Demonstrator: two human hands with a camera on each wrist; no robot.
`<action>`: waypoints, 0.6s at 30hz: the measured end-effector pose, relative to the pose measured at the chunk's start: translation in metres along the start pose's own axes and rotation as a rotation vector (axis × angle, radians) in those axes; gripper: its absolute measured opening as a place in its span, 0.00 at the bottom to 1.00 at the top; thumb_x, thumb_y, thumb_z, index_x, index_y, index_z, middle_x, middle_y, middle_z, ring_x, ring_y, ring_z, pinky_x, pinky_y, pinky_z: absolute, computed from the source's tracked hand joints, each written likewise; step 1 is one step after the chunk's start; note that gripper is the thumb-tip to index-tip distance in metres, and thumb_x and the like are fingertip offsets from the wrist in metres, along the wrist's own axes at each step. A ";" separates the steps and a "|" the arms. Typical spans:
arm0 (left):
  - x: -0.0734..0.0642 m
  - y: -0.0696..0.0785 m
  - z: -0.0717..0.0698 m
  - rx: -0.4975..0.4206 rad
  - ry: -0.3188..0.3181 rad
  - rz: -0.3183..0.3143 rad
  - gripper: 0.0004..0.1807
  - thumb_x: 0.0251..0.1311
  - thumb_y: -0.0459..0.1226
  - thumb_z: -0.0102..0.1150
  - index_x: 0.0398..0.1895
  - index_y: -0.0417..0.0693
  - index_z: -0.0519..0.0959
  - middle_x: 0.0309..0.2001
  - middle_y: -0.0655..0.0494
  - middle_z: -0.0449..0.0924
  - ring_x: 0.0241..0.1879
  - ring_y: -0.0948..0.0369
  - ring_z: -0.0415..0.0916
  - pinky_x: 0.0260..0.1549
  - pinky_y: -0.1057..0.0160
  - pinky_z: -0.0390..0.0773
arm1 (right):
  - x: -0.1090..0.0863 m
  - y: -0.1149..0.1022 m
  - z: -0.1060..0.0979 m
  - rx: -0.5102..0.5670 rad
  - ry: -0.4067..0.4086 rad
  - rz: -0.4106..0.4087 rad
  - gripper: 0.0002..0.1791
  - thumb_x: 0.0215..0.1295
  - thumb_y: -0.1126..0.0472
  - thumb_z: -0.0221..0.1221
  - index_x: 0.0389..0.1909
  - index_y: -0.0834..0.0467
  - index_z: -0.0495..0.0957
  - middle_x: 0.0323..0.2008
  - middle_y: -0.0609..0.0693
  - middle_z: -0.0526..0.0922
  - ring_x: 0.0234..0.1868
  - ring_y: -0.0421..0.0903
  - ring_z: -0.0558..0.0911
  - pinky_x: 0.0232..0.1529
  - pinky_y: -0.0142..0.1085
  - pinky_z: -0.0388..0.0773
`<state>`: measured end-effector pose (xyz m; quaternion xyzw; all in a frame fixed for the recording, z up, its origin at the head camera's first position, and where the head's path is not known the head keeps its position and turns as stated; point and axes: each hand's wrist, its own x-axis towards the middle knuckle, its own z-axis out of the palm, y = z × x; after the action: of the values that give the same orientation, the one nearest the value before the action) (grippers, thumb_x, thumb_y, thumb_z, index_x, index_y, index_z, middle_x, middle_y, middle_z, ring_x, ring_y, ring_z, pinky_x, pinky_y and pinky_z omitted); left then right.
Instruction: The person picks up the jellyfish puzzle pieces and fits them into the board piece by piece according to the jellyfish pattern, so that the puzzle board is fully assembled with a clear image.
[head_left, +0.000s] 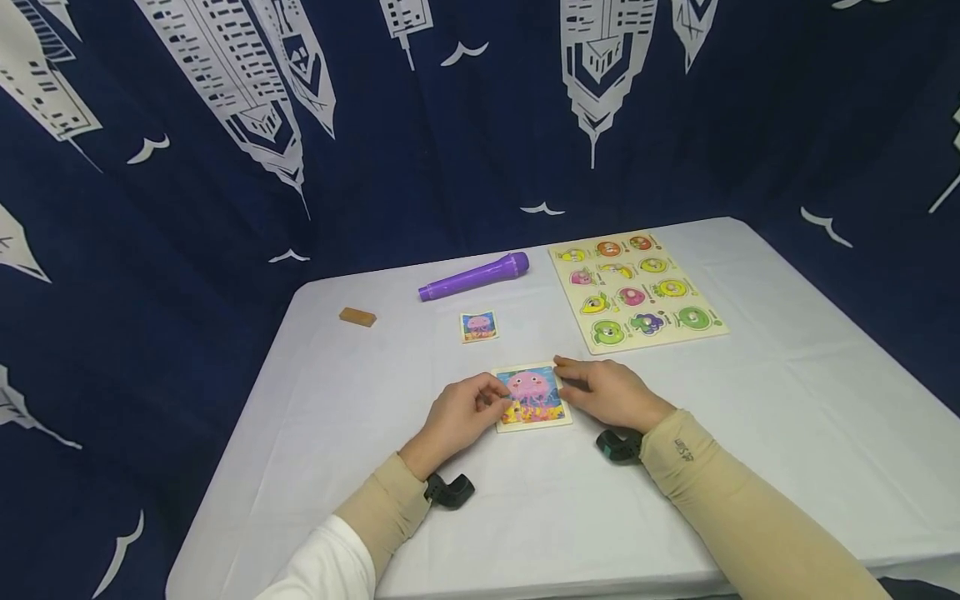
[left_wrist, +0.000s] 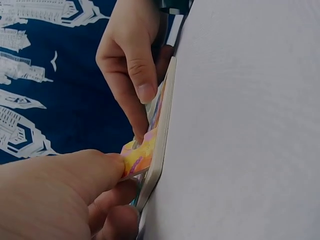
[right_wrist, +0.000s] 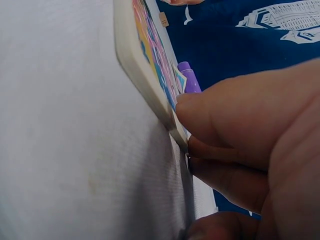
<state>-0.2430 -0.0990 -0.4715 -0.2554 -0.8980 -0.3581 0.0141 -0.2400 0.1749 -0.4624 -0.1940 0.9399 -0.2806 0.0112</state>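
A square jellyfish jigsaw puzzle board with a pale rim lies flat on the white table, between both hands. My left hand is at its left side and pinches a small yellow-orange puzzle piece between thumb and fingers, tilted over the lower left part of the picture. With thumb on top and fingers at the side, my right hand grips the board's right edge. Behind the board lies a small card bearing the same pink jellyfish picture. How the piece meets its neighbours is partly hidden by the fingers.
A purple toy microphone lies toward the back of the table. To its right is a fruit puzzle board; a small brown wooden block sits at the left. A dark blue curtain hangs behind the table.
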 end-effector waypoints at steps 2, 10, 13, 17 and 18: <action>-0.001 0.001 0.000 0.020 -0.004 -0.007 0.04 0.67 0.44 0.67 0.41 0.59 0.84 0.31 0.69 0.82 0.22 0.70 0.70 0.21 0.69 0.68 | 0.000 0.000 0.000 0.003 0.000 -0.001 0.26 0.73 0.53 0.61 0.67 0.60 0.77 0.72 0.52 0.73 0.73 0.56 0.71 0.70 0.55 0.68; -0.002 0.004 0.002 0.158 0.005 -0.012 0.04 0.64 0.46 0.70 0.38 0.61 0.87 0.35 0.67 0.78 0.30 0.68 0.70 0.28 0.68 0.72 | 0.000 -0.002 0.000 0.001 0.001 -0.001 0.26 0.72 0.53 0.61 0.66 0.60 0.78 0.72 0.52 0.73 0.73 0.56 0.71 0.70 0.55 0.68; -0.002 0.004 0.002 0.159 0.005 0.000 0.03 0.64 0.45 0.70 0.38 0.61 0.87 0.36 0.67 0.79 0.30 0.68 0.71 0.28 0.68 0.72 | 0.000 -0.002 0.000 0.004 0.003 -0.006 0.26 0.73 0.53 0.61 0.66 0.60 0.77 0.72 0.52 0.73 0.73 0.56 0.71 0.70 0.55 0.68; -0.003 0.006 0.000 0.185 -0.019 0.001 0.04 0.63 0.47 0.71 0.37 0.62 0.88 0.37 0.68 0.79 0.31 0.69 0.72 0.29 0.69 0.73 | 0.001 -0.002 0.001 0.010 -0.005 -0.001 0.26 0.73 0.53 0.61 0.67 0.60 0.77 0.72 0.52 0.73 0.73 0.56 0.71 0.70 0.55 0.68; -0.004 0.007 -0.001 0.205 -0.030 0.005 0.04 0.62 0.47 0.71 0.37 0.62 0.88 0.38 0.68 0.79 0.31 0.69 0.73 0.29 0.69 0.73 | 0.000 -0.001 0.001 0.011 -0.007 0.002 0.26 0.73 0.53 0.61 0.67 0.60 0.77 0.72 0.52 0.73 0.73 0.56 0.71 0.70 0.55 0.68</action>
<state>-0.2365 -0.0966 -0.4668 -0.2602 -0.9293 -0.2606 0.0278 -0.2397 0.1733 -0.4622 -0.1942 0.9385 -0.2852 0.0157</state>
